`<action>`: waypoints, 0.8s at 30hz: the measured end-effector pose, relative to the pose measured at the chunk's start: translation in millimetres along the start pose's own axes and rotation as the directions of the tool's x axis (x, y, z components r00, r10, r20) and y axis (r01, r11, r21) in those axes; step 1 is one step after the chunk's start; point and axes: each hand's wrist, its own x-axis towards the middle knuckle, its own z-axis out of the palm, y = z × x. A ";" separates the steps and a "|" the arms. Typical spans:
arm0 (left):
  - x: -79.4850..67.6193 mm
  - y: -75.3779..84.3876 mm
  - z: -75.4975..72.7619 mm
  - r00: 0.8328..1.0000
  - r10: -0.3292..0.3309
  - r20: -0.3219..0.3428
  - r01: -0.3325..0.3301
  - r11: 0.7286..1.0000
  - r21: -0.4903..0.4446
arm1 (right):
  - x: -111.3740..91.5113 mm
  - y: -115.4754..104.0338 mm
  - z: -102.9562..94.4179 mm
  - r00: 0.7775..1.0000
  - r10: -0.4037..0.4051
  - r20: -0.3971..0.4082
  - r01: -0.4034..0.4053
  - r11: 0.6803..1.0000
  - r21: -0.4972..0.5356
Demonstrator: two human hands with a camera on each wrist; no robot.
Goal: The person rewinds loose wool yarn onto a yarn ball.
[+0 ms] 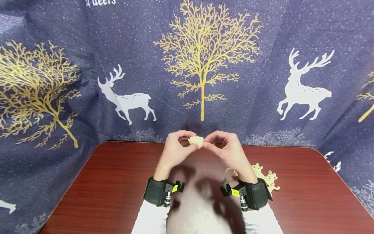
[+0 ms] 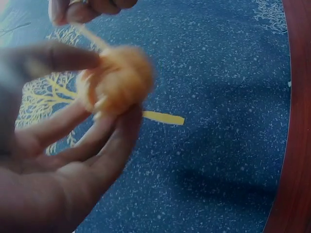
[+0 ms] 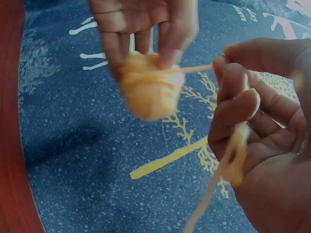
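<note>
A small ball of yellow yarn (image 1: 196, 141) is held up above the far part of the table. My left hand (image 1: 174, 150) grips it between thumb and fingers; the left wrist view shows the wound yarn ball (image 2: 124, 80) at the fingertips. A taut strand (image 3: 197, 69) runs from the ball to my right hand (image 1: 226, 148). In the right wrist view, the thumb and curled fingers of that right hand (image 3: 262, 102) pinch the strand. A looped tail of yarn (image 3: 232, 162) hangs below those fingers.
Loose, tangled yellow yarn (image 1: 267, 177) lies on the red-brown table (image 1: 304, 182), partly hidden behind my right forearm. A dark blue cloth (image 1: 204, 87) printed with trees and deer hangs behind the table. Black camera straps (image 1: 156, 191) circle both wrists.
</note>
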 end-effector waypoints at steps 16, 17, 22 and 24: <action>-5.7 10.6 -8.4 0.908 0.182 0.378 -0.051 0.942 -0.331 | 2.5 7.7 -4.7 0.997 -0.011 -0.077 0.017 0.997 0.074; -5.5 10.6 -8.4 0.913 0.199 0.355 -0.059 0.927 -0.370 | 2.4 7.8 -4.7 0.997 -0.010 -0.077 0.016 0.997 0.074; -4.3 10.9 -6.4 0.956 0.228 0.183 -0.092 0.829 -0.551 | 2.6 8.7 -3.7 0.997 0.007 -0.077 -0.002 0.998 0.060; -3.3 11.4 -4.3 0.973 0.210 0.100 -0.105 0.783 -0.614 | 2.8 8.3 -2.2 0.998 0.015 -0.069 -0.011 0.998 0.056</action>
